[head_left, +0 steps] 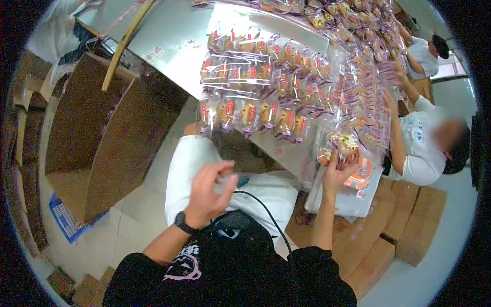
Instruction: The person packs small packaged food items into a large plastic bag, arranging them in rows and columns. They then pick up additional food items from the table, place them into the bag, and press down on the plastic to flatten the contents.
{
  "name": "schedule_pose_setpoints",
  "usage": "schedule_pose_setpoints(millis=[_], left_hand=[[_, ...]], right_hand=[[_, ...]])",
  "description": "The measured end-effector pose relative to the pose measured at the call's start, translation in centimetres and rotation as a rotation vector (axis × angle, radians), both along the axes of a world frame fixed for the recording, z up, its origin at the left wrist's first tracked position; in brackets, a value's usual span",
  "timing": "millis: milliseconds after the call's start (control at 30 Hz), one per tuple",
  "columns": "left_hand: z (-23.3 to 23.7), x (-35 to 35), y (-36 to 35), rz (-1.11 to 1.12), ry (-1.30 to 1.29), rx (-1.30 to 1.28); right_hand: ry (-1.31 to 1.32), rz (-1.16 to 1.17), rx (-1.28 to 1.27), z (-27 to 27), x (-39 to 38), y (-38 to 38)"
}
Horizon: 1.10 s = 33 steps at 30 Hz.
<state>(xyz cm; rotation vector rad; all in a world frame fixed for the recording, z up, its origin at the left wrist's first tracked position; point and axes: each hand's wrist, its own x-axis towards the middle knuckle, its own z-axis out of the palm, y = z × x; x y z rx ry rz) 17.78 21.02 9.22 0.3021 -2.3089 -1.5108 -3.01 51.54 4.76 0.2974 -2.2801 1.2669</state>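
My left hand [210, 190], with a black watch on the wrist, hovers over my lap. Its thumb and forefinger are apart, and the fingertips are slightly blurred. My right hand [341, 169] is raised at the table's near right side, its fingers closed around a wrapped pastry [346, 142] in a clear, printed wrapper. Just left of my left hand's reach upward, a row of wrapped cakes [249, 112] with red labels lies at the table edge. Below my right hand is a stack of clear plastic bags [364, 197] with an orange print.
More rows of wrapped cakes [302, 61] cover the metal table [174, 36], with a large pile [358, 20] at the far right. A co-worker [419, 138] reaches in from the right; another person [424, 56] is farther back. Cardboard boxes [117, 133] stand left, others [419, 220] right.
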Motion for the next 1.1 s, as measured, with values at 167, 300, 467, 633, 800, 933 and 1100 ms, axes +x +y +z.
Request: schedule_pose_setpoints(millis=[167,300,467,633,800,933,1100], left_hand=[[-2.6,-4.2,2.2,0.284,-0.099,0.727],[-1.8,-6.3,2.5,0.356,0.076,0.794],[-2.4,-7.4,1.7,0.402,0.130,0.634],[-2.6,-7.2,2.3,0.412,0.139,0.628],[-3.5,-6.4,2.3,0.434,0.139,0.687],[-2.8,-5.8,2.2,0.506,0.088,0.706],[-3.0,-6.3,3.2,0.457,0.029,0.655]], right_hand=[[-0.139,0.137,-0.064,0.2,-0.5,1.4],[0.193,0.040,0.365,1.1,-1.2,0.9],[0.261,-0.096,0.488,0.6,-0.2,0.9],[0.026,-0.222,0.264,0.5,1.7,-0.1],[0.013,-0.236,0.030,1.0,1.8,-1.1],[0.112,-0.290,-0.056,0.6,1.3,-0.5],[0.193,-0.238,-0.150,-0.6,1.3,0.2]])
